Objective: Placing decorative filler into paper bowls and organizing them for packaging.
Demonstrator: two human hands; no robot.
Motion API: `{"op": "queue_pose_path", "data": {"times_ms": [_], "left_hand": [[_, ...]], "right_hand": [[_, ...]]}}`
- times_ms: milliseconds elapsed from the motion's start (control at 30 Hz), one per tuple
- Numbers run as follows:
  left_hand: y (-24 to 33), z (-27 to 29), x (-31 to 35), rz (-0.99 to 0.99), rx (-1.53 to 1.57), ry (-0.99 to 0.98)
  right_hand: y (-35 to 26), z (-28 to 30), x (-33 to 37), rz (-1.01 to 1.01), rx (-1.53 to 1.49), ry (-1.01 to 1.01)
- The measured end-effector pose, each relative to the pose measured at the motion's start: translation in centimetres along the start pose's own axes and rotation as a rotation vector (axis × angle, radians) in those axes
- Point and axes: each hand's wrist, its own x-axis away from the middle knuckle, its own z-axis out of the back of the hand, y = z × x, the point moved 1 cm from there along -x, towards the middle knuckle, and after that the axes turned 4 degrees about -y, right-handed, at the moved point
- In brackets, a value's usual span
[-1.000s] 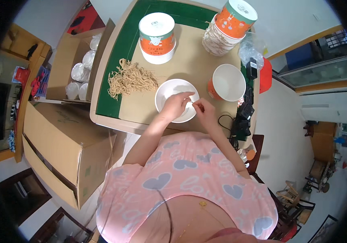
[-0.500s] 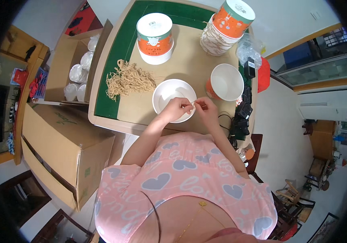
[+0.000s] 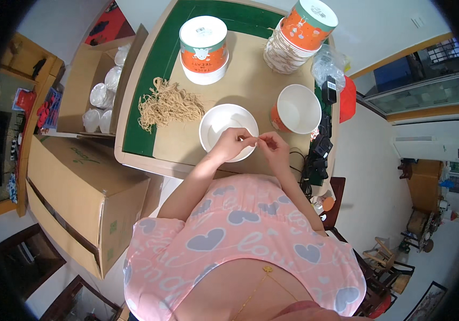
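Note:
Over the near right rim of a round white paper tub (image 3: 224, 120), my left hand (image 3: 231, 143) has its thumb and forefinger pressed together. My right hand (image 3: 275, 148) meets it fingertip to fingertip just right of that rim, also in a pinch. Whatever lies between the fingertips is too small to make out. The tub's open inside faces up, partly covered by my left hand. A heap of loose tan cord (image 3: 169, 106) lies to the left of it. To the right stands another open tub (image 3: 299, 109), white inside with an orange outer wall.
Upside-down orange and green tubs (image 3: 204, 51) stand at the back, beside a tall nested stack (image 3: 288, 48). Black adapters and cables (image 3: 320, 152) line the table's right edge, near a clear plastic bag (image 3: 328, 64). Cardboard boxes (image 3: 88, 187) sit left of the table.
Both hands stay pinched together in nearly the same place, with only a slight shift of the fingers. The whole view has moved a little; the tubs and cord lie as before.

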Motion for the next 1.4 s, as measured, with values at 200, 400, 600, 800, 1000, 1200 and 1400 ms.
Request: {"op": "queue_pose_path", "data": {"times_ms": [200,400,600,800,1000,1200,1400], "left_hand": [[0.7,-0.5,0.3,-0.082,0.113,-0.005],[1.6,-0.3,0.7,-0.078,0.076,0.022],[4.8,2.0,2.0,-0.055,0.188,0.002],[5.2,10.0,4.6,-0.014,-0.164,0.111],[3.2,9.8,5.0,0.047,0.116,-0.017],[-1.6,9.6,0.6,-0.040,0.482,0.335],[-1.4,9.9,0.6,-0.022,0.957,0.290]], "right_hand": [[-2.3,-0.3,0.2,0.152,0.316,-0.034],[-2.0,-0.8,0.7,0.173,0.274,0.023],[1.7,-0.4,0.6,0.103,0.214,0.045],[-2.3,2.5,-3.6,0.046,0.426,-0.246],[-4.5,3.1,-12.6,0.195,1.005,-0.589],[-3.3,2.6,-19.0,0.239,0.977,-0.760],[-4.3,1.9,-17.0,0.302,0.488,-0.304]]}}
